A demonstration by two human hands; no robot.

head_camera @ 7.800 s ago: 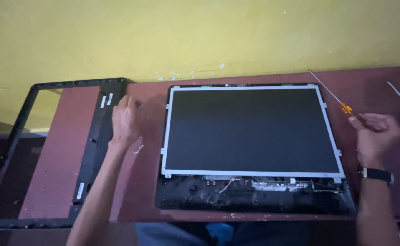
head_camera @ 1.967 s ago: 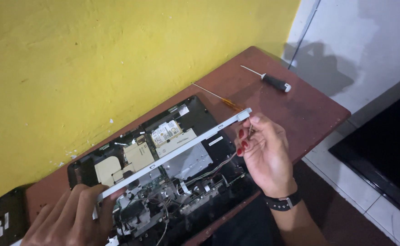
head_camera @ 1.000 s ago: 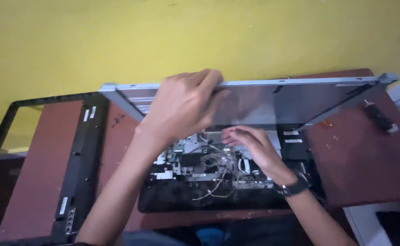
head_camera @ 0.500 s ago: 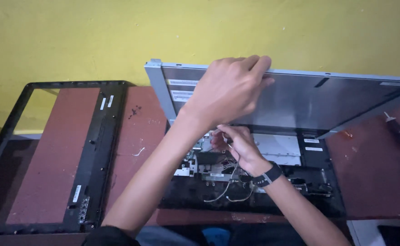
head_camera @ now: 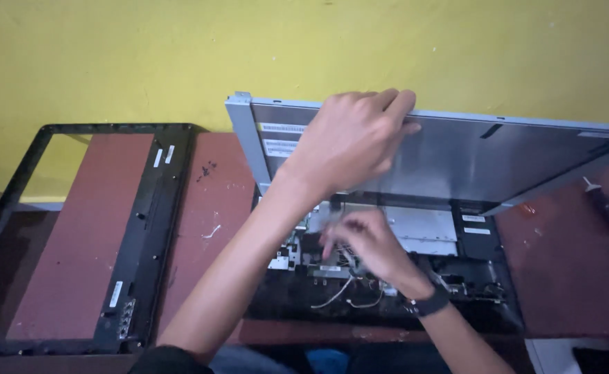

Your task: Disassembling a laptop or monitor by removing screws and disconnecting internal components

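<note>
Under the tilted display panel, gripped along its far edge by the left hand, the right hand pinches at cables, seemingly unplugging them; freeing the connector needs care.

Under raised panel: low wedge of room, open at the near side, closed at the far side where panel meets chassis.
In the wedge: right hand, loose wires, circuit boards.
Panel's far edge: gripped by left hand; the forearm crosses the chassis's left part.
Left: bare tabletop strip, then black bezel.
Right: screwdriver on bare tabletop.
</note>
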